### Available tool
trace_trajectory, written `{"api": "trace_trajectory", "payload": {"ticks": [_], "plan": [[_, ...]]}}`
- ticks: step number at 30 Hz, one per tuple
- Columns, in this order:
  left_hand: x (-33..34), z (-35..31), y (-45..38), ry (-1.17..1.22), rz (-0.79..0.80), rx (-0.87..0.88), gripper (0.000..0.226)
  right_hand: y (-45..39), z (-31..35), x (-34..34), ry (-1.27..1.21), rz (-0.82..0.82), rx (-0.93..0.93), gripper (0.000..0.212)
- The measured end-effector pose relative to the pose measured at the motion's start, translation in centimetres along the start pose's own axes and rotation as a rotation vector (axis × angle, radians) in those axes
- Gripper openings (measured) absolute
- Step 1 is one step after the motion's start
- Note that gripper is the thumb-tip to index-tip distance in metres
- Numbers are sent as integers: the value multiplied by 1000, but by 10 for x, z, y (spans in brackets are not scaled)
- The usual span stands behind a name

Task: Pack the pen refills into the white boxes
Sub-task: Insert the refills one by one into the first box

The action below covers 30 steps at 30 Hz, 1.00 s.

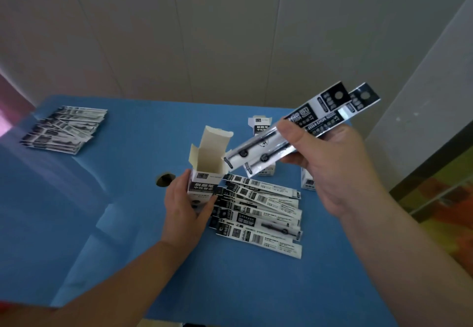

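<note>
My left hand [183,205] grips a white box [204,183] with black lettering, standing upright on the blue table [128,224], its top flap open and its inside empty. My right hand [330,162] holds two pen refill packs [258,152], long clear sleeves with black and white labels, tilted with their lower ends just right of the box's opening. A fanned pile of refill packs [266,214] lies flat to the right of the box, under my right hand.
Another stack of refill packs [64,129] lies at the table's far left. Further white boxes stand behind: one at the back [259,125], one at the right [308,182]. A round hole [165,179] is in the tabletop. A wall runs behind the table.
</note>
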State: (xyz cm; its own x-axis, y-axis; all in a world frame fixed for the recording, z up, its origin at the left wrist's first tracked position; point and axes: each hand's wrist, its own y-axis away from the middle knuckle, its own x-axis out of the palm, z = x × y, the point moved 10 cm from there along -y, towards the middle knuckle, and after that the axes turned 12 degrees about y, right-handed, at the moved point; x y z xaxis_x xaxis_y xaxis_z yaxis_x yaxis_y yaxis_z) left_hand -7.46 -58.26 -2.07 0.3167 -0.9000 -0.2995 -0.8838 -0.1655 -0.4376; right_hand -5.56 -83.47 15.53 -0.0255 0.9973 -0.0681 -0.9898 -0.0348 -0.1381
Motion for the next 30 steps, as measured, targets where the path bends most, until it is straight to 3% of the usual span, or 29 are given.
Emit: {"api": "trace_trajectory", "payload": {"ticks": [8, 12, 18, 21, 23, 26, 30], "plan": [[4, -13, 5, -124, 19, 79, 71, -13, 2, 22, 222, 22, -48, 7], [3, -18, 4, -156, -1, 119, 74, -20, -11, 42, 306, 89, 12, 9], [0, -1, 1, -71, 9, -39, 77, -18, -16, 53, 498, 159, -86, 59], [0, 2, 0, -42, 18, -81, 76, -17, -31, 32, 483, 69, -98, 54], [0, 4, -1, -33, 18, -117, 73, -20, -54, 22, 724, 71, -91, 45], [-1, 8, -2, -44, 14, -162, 71, -15, -106, 27, 1247, 327, -57, 43], [0, 8, -1, -44, 18, -159, 73, -2, -145, 41, 1385, 507, -31, 46]]}}
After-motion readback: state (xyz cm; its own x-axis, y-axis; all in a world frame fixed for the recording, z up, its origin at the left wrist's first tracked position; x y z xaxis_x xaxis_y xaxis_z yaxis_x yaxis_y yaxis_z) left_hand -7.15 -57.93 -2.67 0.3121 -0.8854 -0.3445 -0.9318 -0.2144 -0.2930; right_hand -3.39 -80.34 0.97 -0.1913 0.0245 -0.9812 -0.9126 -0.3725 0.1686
